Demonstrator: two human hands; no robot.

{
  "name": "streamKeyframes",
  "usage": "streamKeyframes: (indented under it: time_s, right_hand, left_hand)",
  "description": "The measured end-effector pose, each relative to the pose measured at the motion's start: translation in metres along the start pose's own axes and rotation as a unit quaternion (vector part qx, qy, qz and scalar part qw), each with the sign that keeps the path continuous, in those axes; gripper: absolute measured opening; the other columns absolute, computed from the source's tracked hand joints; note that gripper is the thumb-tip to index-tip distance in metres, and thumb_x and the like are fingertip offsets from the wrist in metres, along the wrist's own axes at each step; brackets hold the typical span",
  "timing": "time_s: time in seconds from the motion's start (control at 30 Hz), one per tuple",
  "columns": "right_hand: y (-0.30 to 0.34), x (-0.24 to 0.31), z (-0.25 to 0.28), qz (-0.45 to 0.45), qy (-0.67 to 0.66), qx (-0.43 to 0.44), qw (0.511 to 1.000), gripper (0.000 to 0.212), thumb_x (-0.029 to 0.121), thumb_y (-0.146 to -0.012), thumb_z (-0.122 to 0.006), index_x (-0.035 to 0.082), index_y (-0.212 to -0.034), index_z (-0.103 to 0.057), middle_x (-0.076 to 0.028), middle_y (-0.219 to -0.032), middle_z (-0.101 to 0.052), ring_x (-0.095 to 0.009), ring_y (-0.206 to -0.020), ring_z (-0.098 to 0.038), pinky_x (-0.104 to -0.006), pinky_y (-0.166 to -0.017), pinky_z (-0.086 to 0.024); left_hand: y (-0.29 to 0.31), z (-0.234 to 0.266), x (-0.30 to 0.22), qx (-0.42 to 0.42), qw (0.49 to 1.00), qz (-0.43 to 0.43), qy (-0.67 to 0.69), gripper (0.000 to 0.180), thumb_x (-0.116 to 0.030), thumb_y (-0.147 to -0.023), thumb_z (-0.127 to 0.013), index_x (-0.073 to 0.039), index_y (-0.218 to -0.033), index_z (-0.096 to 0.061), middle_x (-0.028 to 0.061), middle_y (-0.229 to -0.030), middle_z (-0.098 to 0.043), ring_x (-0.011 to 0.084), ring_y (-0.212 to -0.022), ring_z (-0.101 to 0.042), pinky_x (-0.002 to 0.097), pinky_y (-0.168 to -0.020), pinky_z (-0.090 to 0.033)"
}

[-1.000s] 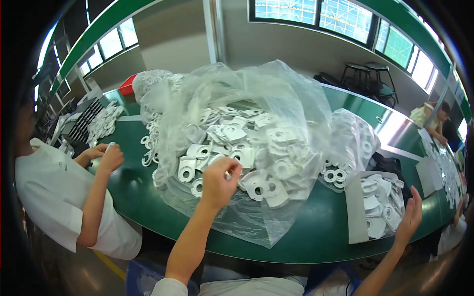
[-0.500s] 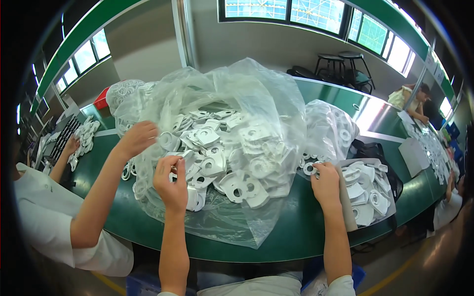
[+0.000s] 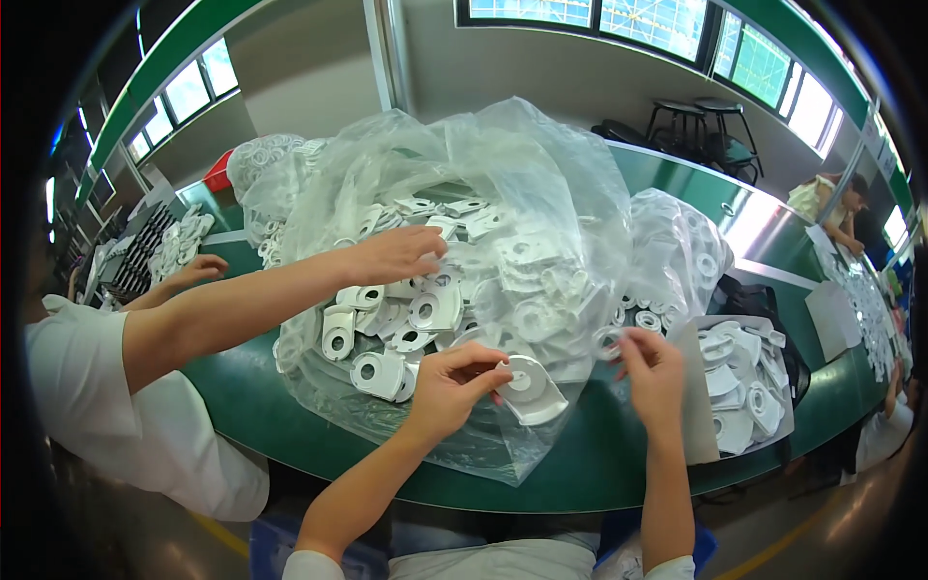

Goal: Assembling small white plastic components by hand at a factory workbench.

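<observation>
My left hand pinches a flat white plastic part with a round recess and a pointed corner, held over the front of the bag. Level with it on the right, my right hand grips a small white ring, somewhat blurred, between thumb and fingers. The ring and the part are apart. Behind my left hand, a large clear plastic bag lies open, with a heap of similar white parts inside. A co-worker's hand reaches from the left over that heap.
Right of my right hand stands a cardboard box of white parts. Behind it are a clear bag of rings and a black bag. Loose rings lie on the green table. More people sit farther along both sides.
My left hand has moved right and now holds a white part. My right hand has lifted a ring from the loose rings. The co-worker's arm has swung right over the heap. The view has shifted slightly.
</observation>
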State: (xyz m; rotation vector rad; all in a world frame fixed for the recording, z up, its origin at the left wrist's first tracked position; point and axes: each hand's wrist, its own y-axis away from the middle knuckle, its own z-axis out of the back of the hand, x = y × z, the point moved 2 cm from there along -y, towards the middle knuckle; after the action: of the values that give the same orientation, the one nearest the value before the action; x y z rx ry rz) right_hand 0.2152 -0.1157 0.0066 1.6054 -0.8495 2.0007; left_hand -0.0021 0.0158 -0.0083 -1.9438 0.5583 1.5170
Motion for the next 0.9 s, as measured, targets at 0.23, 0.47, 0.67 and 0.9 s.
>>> streamKeyframes:
  time_s: [0.23, 0.47, 0.67, 0.9]
  right_hand:
    - [0.015, -0.005, -0.061, -0.175, -0.149, 0.332, 0.915, 0.023, 0.014, -0.094, -0.054, -0.002, -0.108, -0.063, -0.006, -0.087, -0.067, -0.008, -0.071, -0.061, -0.0213, -0.061, -0.047]
    - [0.028, -0.002, -0.073, -0.258, -0.271, 0.36, 0.855, 0.022, 0.01, -0.093, -0.056, -0.002, -0.111, -0.061, -0.009, -0.096, -0.066, -0.012, -0.079, -0.064, -0.0242, -0.069, -0.052]
    - [0.029, -0.005, -0.07, -0.157, -0.239, 0.268, 0.92, 0.023, 0.007, -0.091, -0.059, -0.005, -0.11, -0.06, -0.008, -0.095, -0.066, -0.01, -0.083, -0.062, -0.0239, -0.075, -0.049]
    - [0.033, -0.007, -0.081, -0.045, -0.165, 0.2, 0.965, 0.02, 0.003, -0.086, -0.064, -0.001, -0.105, -0.059, -0.006, -0.096, -0.064, -0.011, -0.088, -0.06, -0.0248, -0.079, -0.047]
  left_hand:
    - [0.003, 0.0, 0.003, 0.062, 0.995, -0.071, 0.01, 0.018, 0.006, -0.077, -0.071, 0.002, -0.094, -0.068, 0.009, -0.097, -0.062, 0.0134, -0.079, -0.064, 0.0245, -0.062, -0.055]
    - [0.002, 0.004, -0.001, 0.048, 0.969, -0.188, -0.153, 0.023, 0.003, -0.072, -0.075, -0.005, -0.092, -0.071, 0.0051, -0.091, -0.062, 0.0077, -0.066, -0.052, 0.0213, -0.061, -0.044]
    - [-0.001, -0.002, -0.019, 0.124, 0.951, -0.155, -0.238, 0.028, 0.005, -0.077, -0.067, 0.001, -0.104, -0.069, 0.0084, -0.09, -0.064, 0.0127, -0.077, -0.06, 0.0247, -0.067, -0.046]
    - [0.01, -0.001, -0.004, 0.108, 0.991, 0.017, -0.079, 0.032, 0.001, -0.086, -0.064, 0.005, -0.117, -0.058, 0.0111, -0.108, -0.063, 0.0147, -0.095, -0.064, 0.0268, -0.077, -0.056]
